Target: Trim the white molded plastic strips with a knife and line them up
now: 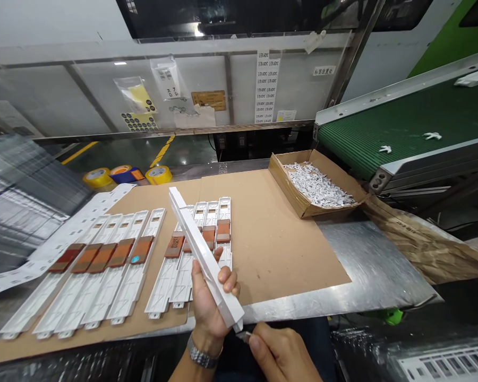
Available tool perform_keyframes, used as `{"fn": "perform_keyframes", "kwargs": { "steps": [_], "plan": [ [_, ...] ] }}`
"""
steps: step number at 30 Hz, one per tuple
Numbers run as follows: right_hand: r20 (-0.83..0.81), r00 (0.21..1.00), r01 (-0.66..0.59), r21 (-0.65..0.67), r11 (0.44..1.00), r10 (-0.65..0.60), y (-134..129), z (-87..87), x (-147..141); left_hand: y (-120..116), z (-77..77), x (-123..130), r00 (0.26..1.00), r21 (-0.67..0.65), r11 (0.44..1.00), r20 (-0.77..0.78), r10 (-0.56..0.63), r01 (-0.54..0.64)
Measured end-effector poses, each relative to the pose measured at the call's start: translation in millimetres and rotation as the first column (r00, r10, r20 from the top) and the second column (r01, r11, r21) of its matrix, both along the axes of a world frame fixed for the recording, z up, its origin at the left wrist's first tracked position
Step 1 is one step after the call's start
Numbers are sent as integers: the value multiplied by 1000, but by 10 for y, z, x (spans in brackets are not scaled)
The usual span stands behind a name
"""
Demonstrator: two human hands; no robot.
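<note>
My left hand, with a metal watch on its wrist, is closed round a long white plastic bar. The bar slants up and away to the left above the table. At its near end my right hand is closed on a small grey blade-like tool; most of this tool is hidden in the fingers. The tip is at or close to the bar's lower corner; contact is hard to tell. Behind the bar lie several white plastic strips with reddish-brown blocks across them, partly covered by my left hand.
More white strips with brown blocks lie left on the cardboard sheet. A cardboard box of small white pieces stands at the back right, beside a green conveyor belt. Tape rolls sit at the back left.
</note>
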State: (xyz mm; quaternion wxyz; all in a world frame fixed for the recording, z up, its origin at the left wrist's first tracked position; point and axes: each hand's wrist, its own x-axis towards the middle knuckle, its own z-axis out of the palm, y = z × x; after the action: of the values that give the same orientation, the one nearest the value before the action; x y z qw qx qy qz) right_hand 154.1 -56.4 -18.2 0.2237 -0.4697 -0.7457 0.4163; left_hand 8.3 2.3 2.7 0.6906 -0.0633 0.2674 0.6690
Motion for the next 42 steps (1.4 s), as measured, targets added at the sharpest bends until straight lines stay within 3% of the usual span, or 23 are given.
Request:
{"fn": "perform_keyframes", "kwargs": {
  "steps": [5,10,14,18,24,31,42],
  "plan": [
    [-204,977,-59,21,998,62,-19,0,56,11,9,-26,995,81,997,-101,15,-7],
    [-231,964,165,133,977,-131,-18,-58,214,-88,-72,-107,957,50,999,-288,28,-14],
    [-246,945,278,254,927,-215,8,-156,192,-152,-163,-137,862,78,996,-501,78,-45],
    [-226,935,348,443,826,-273,17,-241,63,-183,-182,-99,742,129,984,-647,177,-123],
    [-139,940,331,591,736,-311,11,-279,-49,-189,-162,-70,670,128,967,-701,244,-219],
    [-64,938,306,614,728,-340,21,-292,-56,-158,-241,-74,663,121,969,-710,236,-216],
    [-36,932,299,640,707,-362,30,-283,-43,-149,-207,-39,618,89,968,-755,220,-235]
  ]
}}
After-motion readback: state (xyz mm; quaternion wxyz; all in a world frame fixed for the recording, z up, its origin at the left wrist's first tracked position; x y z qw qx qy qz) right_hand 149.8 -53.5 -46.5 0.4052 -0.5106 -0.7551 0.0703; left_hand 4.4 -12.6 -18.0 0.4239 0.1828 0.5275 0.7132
